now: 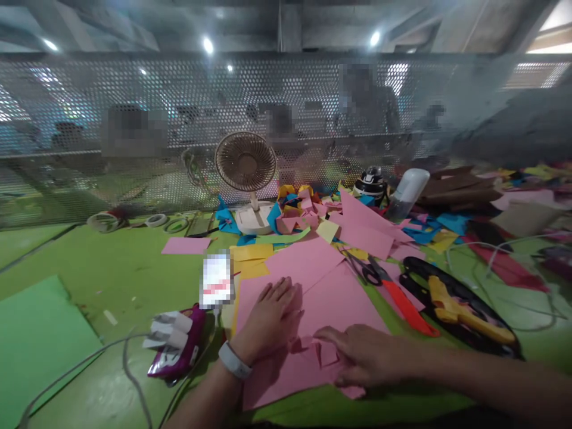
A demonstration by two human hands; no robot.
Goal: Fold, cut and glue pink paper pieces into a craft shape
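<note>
My left hand, with a pale band on its wrist, lies flat with fingers stretched out on a large sheet of pink paper. To its right, my right hand grips a small folded piece of pink paper between thumb and forefinger. That piece rests over the pink sheets near the table's front edge. Its far side lies close to my left hand's thumb, where the folds are hard to make out. Yellow paper shows beyond the pink sheets.
Dark-handled scissors, a red-handled tool and a yellow glue gun in a black tray lie right. A lit phone and purple power strip with cables lie left. A fan stands behind, beside paper scraps.
</note>
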